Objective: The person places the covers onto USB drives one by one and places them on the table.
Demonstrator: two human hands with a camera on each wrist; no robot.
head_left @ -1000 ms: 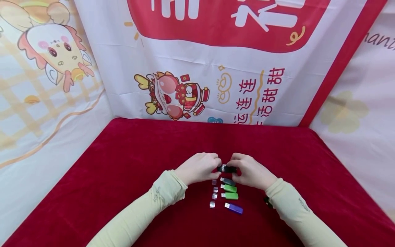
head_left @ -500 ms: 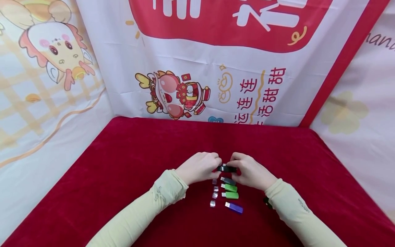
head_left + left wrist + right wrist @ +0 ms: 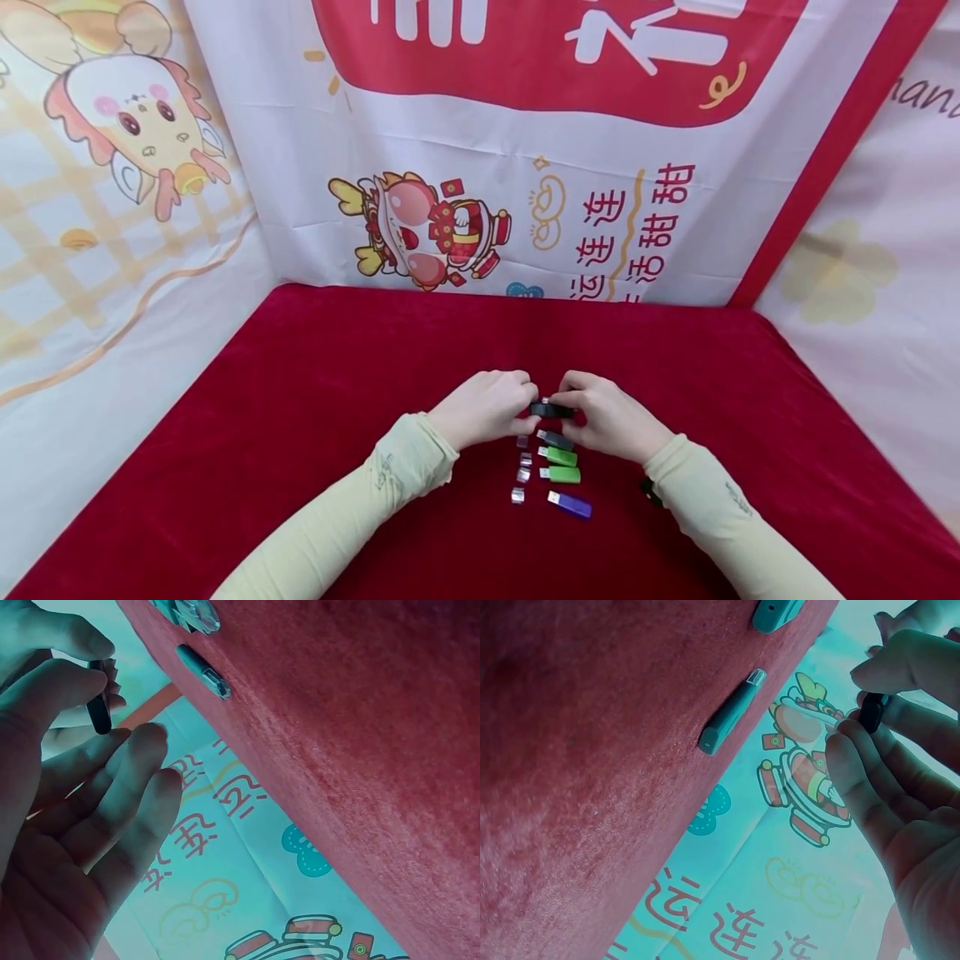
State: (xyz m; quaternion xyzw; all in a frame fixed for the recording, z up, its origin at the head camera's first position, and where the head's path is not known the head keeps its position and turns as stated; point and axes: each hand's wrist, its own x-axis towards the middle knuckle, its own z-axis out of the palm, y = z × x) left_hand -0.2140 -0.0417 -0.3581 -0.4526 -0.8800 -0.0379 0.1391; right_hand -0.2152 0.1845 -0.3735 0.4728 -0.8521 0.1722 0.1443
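Observation:
Both hands meet over the far end of a row of USB sticks, holding one black USB stick (image 3: 553,411) between them. My left hand (image 3: 486,407) pinches its left end, and my right hand (image 3: 606,417) grips the right end. A small silvery bit shows at its top edge; the fingers cover both ends. Thumb and fingers also pinch the dark stick in the left wrist view (image 3: 99,706) and the right wrist view (image 3: 871,712). Just below the hands lie a dark grey USB stick (image 3: 555,440), two green USB sticks (image 3: 562,475) and a purple USB stick (image 3: 572,505).
Several small clear caps (image 3: 522,475) form a column left of the sticks. A dark object (image 3: 651,492) sits partly hidden by the right sleeve. Red cloth (image 3: 360,350) covers the table, with printed fabric walls (image 3: 465,133) behind and at both sides.
The black stick has turned slightly between the fingers: a silvery part that showed in its middle a second ago is now just a bit at the top edge. Both hands stay almost in place.

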